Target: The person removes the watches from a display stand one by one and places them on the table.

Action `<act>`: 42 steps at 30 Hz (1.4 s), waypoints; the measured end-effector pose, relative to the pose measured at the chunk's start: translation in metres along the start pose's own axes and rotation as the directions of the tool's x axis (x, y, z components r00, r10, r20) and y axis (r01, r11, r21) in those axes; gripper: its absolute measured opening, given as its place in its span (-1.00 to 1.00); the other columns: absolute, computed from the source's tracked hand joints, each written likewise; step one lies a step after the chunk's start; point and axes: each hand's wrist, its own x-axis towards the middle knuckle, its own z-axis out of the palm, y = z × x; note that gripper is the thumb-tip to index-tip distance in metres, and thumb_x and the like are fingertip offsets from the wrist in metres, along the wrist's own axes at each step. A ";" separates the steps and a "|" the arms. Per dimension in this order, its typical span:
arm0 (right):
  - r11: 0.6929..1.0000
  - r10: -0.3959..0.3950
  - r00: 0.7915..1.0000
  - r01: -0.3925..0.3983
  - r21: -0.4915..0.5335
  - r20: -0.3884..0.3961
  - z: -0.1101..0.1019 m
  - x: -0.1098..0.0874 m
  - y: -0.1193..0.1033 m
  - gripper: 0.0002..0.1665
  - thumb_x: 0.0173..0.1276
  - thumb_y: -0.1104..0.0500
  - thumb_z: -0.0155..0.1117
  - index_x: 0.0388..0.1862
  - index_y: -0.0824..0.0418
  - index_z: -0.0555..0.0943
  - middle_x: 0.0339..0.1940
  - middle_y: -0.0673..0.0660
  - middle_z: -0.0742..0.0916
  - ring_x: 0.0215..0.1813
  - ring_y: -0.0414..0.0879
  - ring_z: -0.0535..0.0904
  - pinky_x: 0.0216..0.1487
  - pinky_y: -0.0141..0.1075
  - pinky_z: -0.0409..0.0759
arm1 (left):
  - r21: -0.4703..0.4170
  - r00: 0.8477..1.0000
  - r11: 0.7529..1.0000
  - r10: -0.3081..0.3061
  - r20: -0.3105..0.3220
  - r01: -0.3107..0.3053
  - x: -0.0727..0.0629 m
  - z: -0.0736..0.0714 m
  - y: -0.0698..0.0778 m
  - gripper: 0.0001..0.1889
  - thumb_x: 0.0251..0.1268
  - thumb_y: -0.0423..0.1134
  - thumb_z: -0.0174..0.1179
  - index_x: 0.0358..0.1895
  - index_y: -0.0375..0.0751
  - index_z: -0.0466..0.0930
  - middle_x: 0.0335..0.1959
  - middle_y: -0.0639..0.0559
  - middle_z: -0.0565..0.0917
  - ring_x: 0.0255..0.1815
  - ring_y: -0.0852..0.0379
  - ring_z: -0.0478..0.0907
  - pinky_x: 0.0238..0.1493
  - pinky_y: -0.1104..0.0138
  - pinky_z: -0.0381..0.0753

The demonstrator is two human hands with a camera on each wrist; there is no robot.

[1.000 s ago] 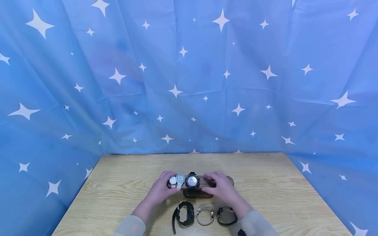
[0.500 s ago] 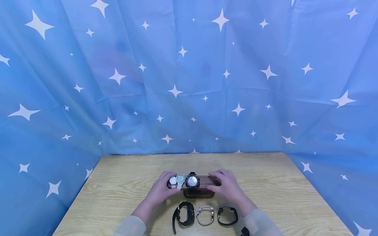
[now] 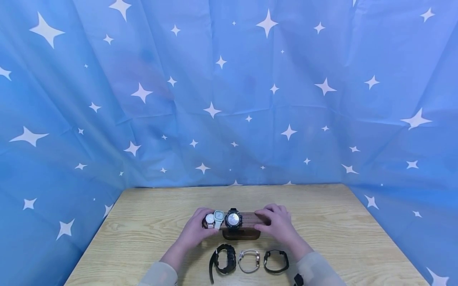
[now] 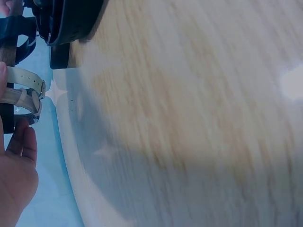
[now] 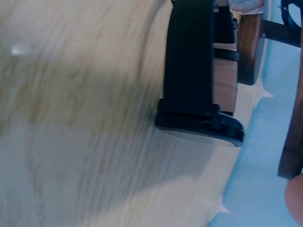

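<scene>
A dark wooden watch stand [image 3: 251,220] holds several watches toward its left. Among them are a black round-faced watch [image 3: 233,219], a pale green square-faced watch [image 3: 218,217] and a small white-dialled watch [image 3: 210,219]. Thumb and fingers of my left hand [image 3: 193,228] grip the stand's left end, around the small watches. At the bar's right end, my right hand [image 3: 278,224] pinches the stand, thumb in front and fingers above. A right fingertip [image 5: 295,198] meets the end of the bar in the right wrist view. The hands cover both bar ends in the head view.
On the wooden table [image 3: 143,222], in front of the stand, lie a black chunky watch [image 3: 230,260], a light-strapped watch [image 3: 249,271] and a slim black-strapped watch [image 3: 276,271]. A blue star-patterned curtain [image 3: 229,131] hangs behind and at both sides.
My right hand has slid to the right along the bar to its end, covering the tip that showed before. My left hand and the watches have stayed about where they were.
</scene>
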 end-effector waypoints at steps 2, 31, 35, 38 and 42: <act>1.000 -0.007 1.000 0.007 0.016 -0.013 0.002 -0.001 0.002 -0.45 -0.04 -0.16 0.47 -0.03 -0.06 0.65 -0.05 0.03 0.56 0.02 0.06 0.32 -0.01 0.03 0.24 | -0.016 1.000 1.000 -0.008 -0.001 0.008 0.000 0.000 0.000 -0.31 -0.08 -0.15 0.44 0.22 -0.08 0.40 0.18 0.03 0.41 0.08 -0.02 0.44 0.07 0.06 0.45; 0.999 -0.013 0.999 0.015 0.039 -0.036 0.008 0.000 0.005 -0.47 -0.02 -0.19 0.45 -0.04 -0.09 0.66 -0.05 0.02 0.55 0.06 0.12 0.32 0.04 0.14 0.21 | -0.257 0.982 0.954 -0.118 0.145 0.152 -0.002 -0.010 -0.011 -0.18 -0.07 -0.10 0.44 0.32 -0.11 0.26 0.18 -0.22 0.40 -0.04 -0.01 0.52 -0.08 0.21 0.56; 0.999 -0.010 0.999 0.011 0.036 -0.037 0.009 -0.002 0.007 -0.47 -0.03 -0.18 0.46 -0.03 -0.09 0.65 -0.05 0.02 0.55 0.05 0.12 0.32 0.03 0.14 0.22 | -0.273 0.981 0.949 -0.117 0.156 0.156 -0.001 -0.011 -0.011 -0.19 -0.06 -0.13 0.44 0.32 -0.10 0.26 0.20 -0.21 0.38 -0.06 -0.02 0.52 -0.10 0.22 0.57; 0.999 0.000 1.000 0.001 0.035 -0.028 0.008 -0.003 0.007 -0.47 -0.02 -0.18 0.45 -0.03 -0.09 0.65 -0.04 0.03 0.55 0.06 0.14 0.32 0.05 0.16 0.21 | -0.254 0.980 0.953 -0.128 0.150 0.163 -0.001 -0.011 -0.011 -0.21 -0.07 -0.11 0.44 0.31 -0.02 0.29 0.24 -0.17 0.36 -0.06 -0.01 0.51 -0.11 0.22 0.56; 0.999 0.010 1.000 -0.010 0.040 -0.011 0.008 -0.003 0.007 -0.47 -0.01 -0.17 0.45 -0.02 -0.09 0.65 -0.02 0.04 0.55 0.09 0.16 0.31 0.09 0.19 0.19 | -0.219 0.982 0.963 -0.132 0.134 0.159 -0.003 -0.014 -0.009 -0.23 -0.07 -0.10 0.44 0.30 0.00 0.31 0.29 -0.15 0.34 -0.04 0.00 0.50 -0.12 0.21 0.54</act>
